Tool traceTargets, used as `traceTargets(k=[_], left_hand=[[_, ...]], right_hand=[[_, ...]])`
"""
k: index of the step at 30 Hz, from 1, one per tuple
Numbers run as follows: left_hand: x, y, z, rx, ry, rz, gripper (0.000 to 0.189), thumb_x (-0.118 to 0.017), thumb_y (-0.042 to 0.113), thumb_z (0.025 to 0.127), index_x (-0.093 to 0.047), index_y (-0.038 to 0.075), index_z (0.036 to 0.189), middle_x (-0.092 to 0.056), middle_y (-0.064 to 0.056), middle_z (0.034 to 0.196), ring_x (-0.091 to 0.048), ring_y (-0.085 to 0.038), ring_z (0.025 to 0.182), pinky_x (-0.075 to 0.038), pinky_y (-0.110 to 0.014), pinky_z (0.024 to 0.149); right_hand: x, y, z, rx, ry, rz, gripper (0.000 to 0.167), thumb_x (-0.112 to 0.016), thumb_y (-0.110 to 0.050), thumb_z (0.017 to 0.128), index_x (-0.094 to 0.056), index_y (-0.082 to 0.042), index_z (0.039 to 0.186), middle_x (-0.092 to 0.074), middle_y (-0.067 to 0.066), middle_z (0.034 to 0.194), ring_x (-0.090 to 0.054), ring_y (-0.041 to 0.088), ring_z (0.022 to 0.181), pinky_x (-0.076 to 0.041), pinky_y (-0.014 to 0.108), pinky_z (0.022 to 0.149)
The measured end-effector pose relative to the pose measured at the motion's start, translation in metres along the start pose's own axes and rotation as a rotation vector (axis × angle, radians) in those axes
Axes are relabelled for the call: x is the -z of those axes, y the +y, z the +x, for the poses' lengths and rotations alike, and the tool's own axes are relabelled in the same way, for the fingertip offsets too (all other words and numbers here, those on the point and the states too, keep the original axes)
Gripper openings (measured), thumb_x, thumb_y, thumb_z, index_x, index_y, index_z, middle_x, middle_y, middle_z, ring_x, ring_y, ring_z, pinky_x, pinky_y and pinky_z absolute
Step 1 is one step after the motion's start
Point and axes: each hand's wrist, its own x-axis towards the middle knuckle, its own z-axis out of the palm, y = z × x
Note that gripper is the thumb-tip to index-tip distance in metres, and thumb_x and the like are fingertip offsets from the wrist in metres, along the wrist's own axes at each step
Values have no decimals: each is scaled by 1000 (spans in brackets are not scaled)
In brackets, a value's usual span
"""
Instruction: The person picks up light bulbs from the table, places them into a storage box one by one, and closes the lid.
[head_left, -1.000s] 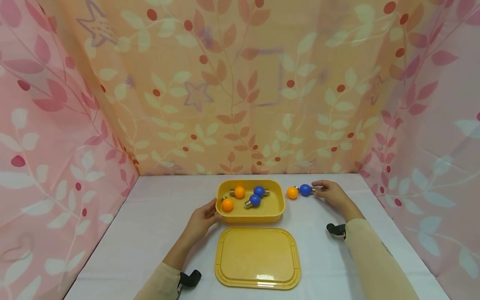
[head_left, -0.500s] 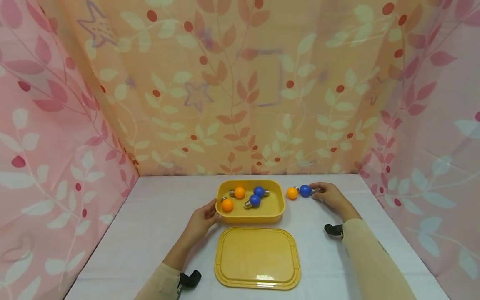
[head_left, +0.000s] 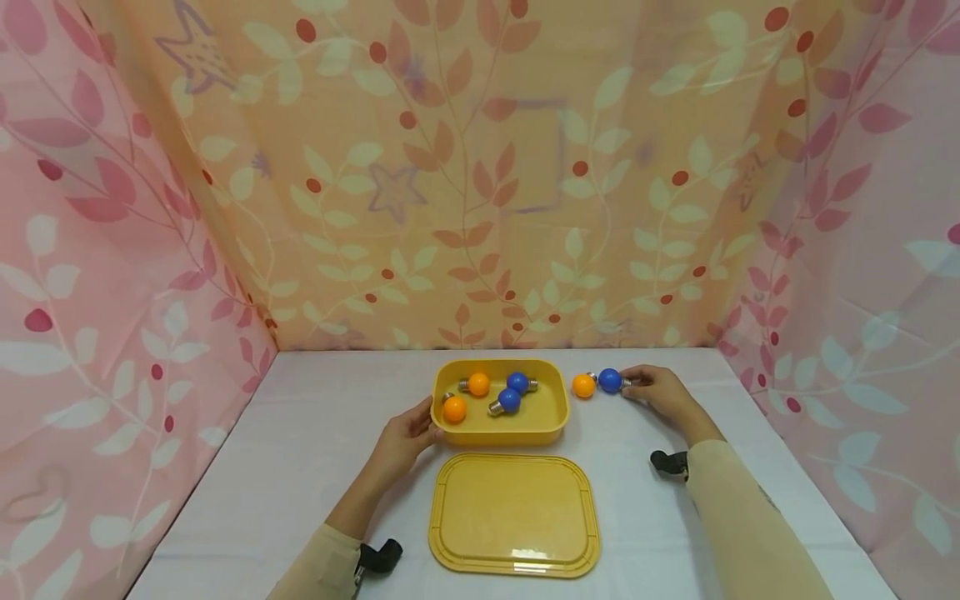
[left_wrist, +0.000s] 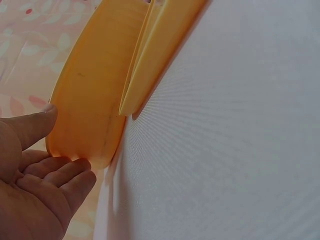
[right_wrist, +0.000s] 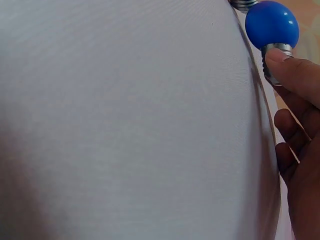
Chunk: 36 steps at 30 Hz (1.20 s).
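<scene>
My right hand (head_left: 660, 395) pinches a blue light bulb (head_left: 610, 381) by its metal screw base, thumb on the near side in the right wrist view. An orange bulb (head_left: 583, 386) lies just left of it. With thumb and fingers, my left hand (head_left: 401, 440) holds the left end of the yellow plastic box (head_left: 498, 438); the left wrist view shows the thumb at its edge. Inside are two orange bulbs, one at the back (head_left: 477, 384) and one in front (head_left: 454, 409), and two blue bulbs, one further back (head_left: 517, 383) and one nearer (head_left: 509, 401).
The yellow lid (head_left: 514, 515) lies flat on the white tablecloth (head_left: 285, 433), just in front of the box. Patterned cloth walls (head_left: 465, 250) close off the back and both sides. A black wrist mount (head_left: 667, 462) sticks out from the right sleeve.
My right hand has shifted slightly left, its fingers closing on the blue bulb's base. The left hand, the box and the lid stay where they were.
</scene>
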Motion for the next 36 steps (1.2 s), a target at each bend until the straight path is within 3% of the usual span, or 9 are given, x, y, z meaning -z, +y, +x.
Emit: traceTargets(k=[11, 14, 22, 30, 36], left_hand=[[0, 0, 1, -12, -8, -22, 72, -71, 12, 97, -36, 11, 160, -43, -12, 160, -49, -27, 143, -52, -31, 104], [-1, -1, 1, -6, -10, -21, 71, -70, 11, 98, -36, 12, 160, -43, -11, 160, -48, -27, 143, -52, -31, 104], [0, 2, 0, -4, -2, 2, 72, -71, 12, 97, -35, 9, 160, -42, -13, 160, -49, -27, 142, -52, -32, 105], [0, 3, -2, -13, -6, -6, 74, -71, 11, 97, -33, 8, 160, -42, -15, 160, -49, -29, 142, -54, -29, 102], [0, 2, -1, -2, 0, -10, 73, -71, 11, 97, -34, 10, 160, -42, -14, 160, -49, -28, 142, -54, -28, 101]], right_hand=[[21, -6, -5, 45, 58, -61, 40, -75, -38, 94, -69, -20, 129, -65, 9, 118, -51, 29, 107, -48, 32, 83], [30, -13, -6, 91, 80, -67, 43, -76, -39, 94, -69, -16, 130, -65, 13, 119, -50, 31, 109, -47, 35, 84], [48, -46, -5, 121, 72, -74, 46, -76, -40, 94, -66, -15, 131, -63, 14, 124, -46, 36, 118, -44, 42, 89], [54, -83, -3, 294, 31, -18, 32, -78, -27, 93, -73, -15, 123, -65, 11, 125, -48, 32, 111, -40, 44, 91], [53, -114, -4, 269, -2, -101, 32, -78, -39, 92, -74, -23, 119, -68, 6, 121, -49, 29, 113, -47, 44, 91]])
